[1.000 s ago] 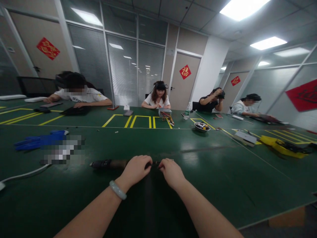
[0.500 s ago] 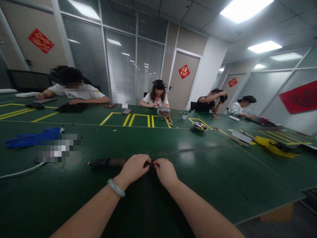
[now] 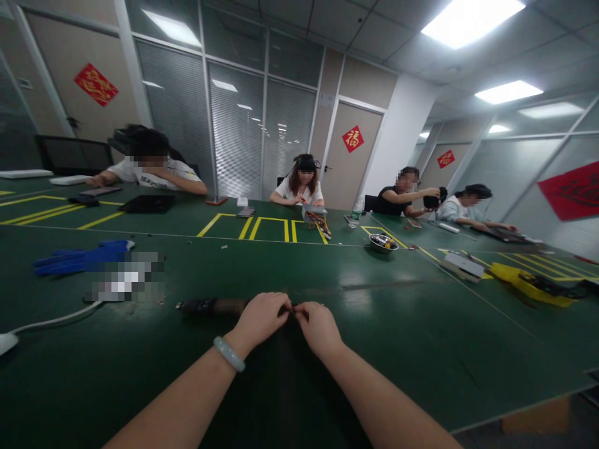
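A dark, slim electric screwdriver (image 3: 213, 307) lies on the green table, its metal tip pointing left. My left hand (image 3: 264, 317), with a pale bangle on its wrist, is closed around its right end. Close beside it, my right hand (image 3: 319, 324) pinches at a small dark part between the two hands. The fingertips almost touch, and what the right fingers hold is too hidden to make out.
A blue glove (image 3: 84, 257) and a white-corded blurred object (image 3: 124, 277) lie on the left. Beyond are a metal bowl (image 3: 384, 243) with small items, a bottle (image 3: 357, 213), a grey box with wires (image 3: 314, 215) and a yellow holder (image 3: 533, 285). Several people sit opposite.
My view has turned slightly left. Both hands stay at the screwdriver's end, fingertips a little closer together. Across the table, one person has lowered a dark headset from the face.
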`<act>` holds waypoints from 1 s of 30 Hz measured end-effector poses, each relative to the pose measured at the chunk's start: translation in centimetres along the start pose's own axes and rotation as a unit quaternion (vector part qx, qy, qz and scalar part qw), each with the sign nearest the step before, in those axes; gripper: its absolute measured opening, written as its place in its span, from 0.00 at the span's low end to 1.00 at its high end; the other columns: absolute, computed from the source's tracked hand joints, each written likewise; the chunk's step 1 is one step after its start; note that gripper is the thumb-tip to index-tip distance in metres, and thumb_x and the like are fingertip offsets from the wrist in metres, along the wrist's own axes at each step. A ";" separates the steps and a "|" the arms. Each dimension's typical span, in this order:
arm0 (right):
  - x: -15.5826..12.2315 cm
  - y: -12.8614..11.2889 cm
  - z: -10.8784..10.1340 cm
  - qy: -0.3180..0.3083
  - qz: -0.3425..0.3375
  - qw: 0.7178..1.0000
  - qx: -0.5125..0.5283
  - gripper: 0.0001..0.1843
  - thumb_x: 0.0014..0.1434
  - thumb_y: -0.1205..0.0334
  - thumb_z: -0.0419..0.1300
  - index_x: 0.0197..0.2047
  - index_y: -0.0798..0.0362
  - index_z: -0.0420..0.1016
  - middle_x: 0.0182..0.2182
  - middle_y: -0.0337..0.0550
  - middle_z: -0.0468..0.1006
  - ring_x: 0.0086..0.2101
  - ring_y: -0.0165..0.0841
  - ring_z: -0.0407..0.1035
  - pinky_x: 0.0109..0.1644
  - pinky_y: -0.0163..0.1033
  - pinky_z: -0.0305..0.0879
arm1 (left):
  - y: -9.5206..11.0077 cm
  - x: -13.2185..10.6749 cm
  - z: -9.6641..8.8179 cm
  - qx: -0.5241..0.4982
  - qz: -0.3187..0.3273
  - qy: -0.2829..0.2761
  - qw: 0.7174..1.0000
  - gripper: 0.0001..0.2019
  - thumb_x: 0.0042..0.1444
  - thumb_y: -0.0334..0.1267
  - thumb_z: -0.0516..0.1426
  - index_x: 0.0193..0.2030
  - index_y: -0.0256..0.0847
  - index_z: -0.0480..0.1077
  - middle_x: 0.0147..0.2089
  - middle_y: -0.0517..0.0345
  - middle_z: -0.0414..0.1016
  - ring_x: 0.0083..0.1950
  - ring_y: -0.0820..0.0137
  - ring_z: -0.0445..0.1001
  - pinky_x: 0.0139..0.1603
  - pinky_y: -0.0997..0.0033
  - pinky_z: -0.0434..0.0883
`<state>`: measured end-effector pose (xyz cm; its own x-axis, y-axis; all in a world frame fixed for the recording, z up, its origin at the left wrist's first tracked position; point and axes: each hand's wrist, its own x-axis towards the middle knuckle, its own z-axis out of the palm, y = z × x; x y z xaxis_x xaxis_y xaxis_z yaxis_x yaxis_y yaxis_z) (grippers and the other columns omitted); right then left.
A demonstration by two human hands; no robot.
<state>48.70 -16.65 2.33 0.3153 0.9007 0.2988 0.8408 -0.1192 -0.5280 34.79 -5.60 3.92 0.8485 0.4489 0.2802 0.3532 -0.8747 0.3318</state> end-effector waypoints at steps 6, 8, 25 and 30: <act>0.4 -0.5 0.3 -0.008 0.001 0.999 -0.036 0.11 0.63 0.66 0.52 0.41 0.50 0.77 0.39 0.41 0.79 0.42 0.32 0.71 0.52 0.38 0.59 | 0.2 0.1 0.0 -0.010 -0.022 -0.008 1.000 0.07 0.58 0.35 0.55 0.42 0.46 0.70 0.42 0.60 0.75 0.46 0.66 0.73 0.48 0.65 0.65; 0.5 -0.5 0.5 -0.005 -0.011 0.998 -0.059 0.11 0.63 0.67 0.52 0.40 0.51 0.75 0.38 0.41 0.79 0.42 0.33 0.71 0.53 0.38 0.58 | 0.1 0.2 0.1 -0.011 -0.023 -0.006 1.000 0.07 0.57 0.34 0.55 0.42 0.45 0.70 0.42 0.60 0.76 0.46 0.65 0.73 0.48 0.66 0.65; 1.1 0.1 0.8 -0.034 -0.082 0.978 -0.189 0.09 0.63 0.71 0.50 0.39 0.53 0.70 0.37 0.45 0.76 0.41 0.36 0.68 0.50 0.40 0.58 | 0.2 0.1 0.3 0.006 -0.033 0.004 0.999 0.03 0.57 0.36 0.56 0.38 0.44 0.70 0.40 0.57 0.75 0.45 0.64 0.73 0.47 0.65 0.65; 1.1 0.2 0.4 -0.036 -0.055 0.988 -0.139 0.07 0.62 0.69 0.53 0.39 0.52 0.72 0.37 0.42 0.77 0.41 0.34 0.69 0.51 0.38 0.58 | 0.3 0.1 0.0 -0.005 -0.034 0.001 0.999 0.05 0.57 0.35 0.56 0.41 0.45 0.69 0.41 0.59 0.75 0.45 0.65 0.73 0.47 0.66 0.66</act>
<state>49.00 -15.47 2.23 0.1916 0.9407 0.2799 0.9598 -0.1200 -0.2538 34.94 -5.82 4.01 0.8214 0.5084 0.2586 0.4066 -0.8398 0.3597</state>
